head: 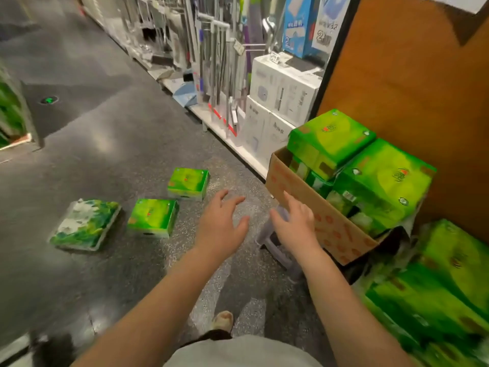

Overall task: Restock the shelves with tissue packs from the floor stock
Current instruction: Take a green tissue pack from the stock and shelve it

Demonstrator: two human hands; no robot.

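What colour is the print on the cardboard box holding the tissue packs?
Orange-red markings on the plain brown cardboard box, seen in the head view.

Legible markings in the aisle: very few, most blurred.

A large "2" with unreadable characters beside it stands on the white poster [327,22] at top right. The blue box [297,25] next to it carries pale lettering too blurred to read. The green tissue packs [332,136] in the carton [315,207] bear a small red-and-white round logo, perhaps a brand mark, whose characters cannot be made out. The carton shows orange print, illegible. The white boxes [284,88] on the shelf have faint grey characters, likewise unreadable.
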